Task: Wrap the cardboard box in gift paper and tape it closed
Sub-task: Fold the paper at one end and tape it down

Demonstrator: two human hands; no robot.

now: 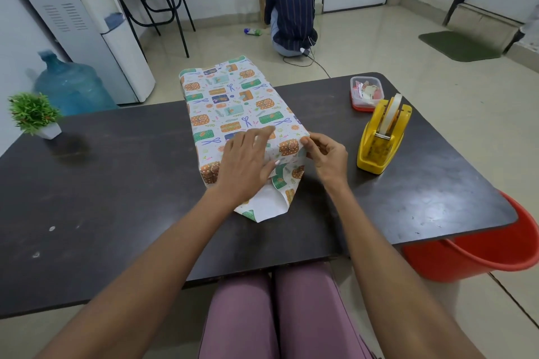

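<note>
A long box covered in white gift paper (233,108) printed with orange, green and blue presents lies lengthwise on the dark table (116,183); its far end sticks out past the table's back edge. My left hand (248,163) lies flat on the near end of the box, fingers straight, pressing the paper down. My right hand (326,157) pinches the paper at the box's near right corner with curled fingers. A loose paper flap (268,201) spreads on the table below the near end, white side up. A yellow tape dispenser (382,137) stands to the right.
A clear lidded container (366,90) sits behind the dispenser. A small potted plant (33,115) stands at the far left. A red bucket (478,253) is beside the table's right edge. A person (291,11) crouches on the floor beyond, near a water dispenser (87,23) and a blue bottle (70,87).
</note>
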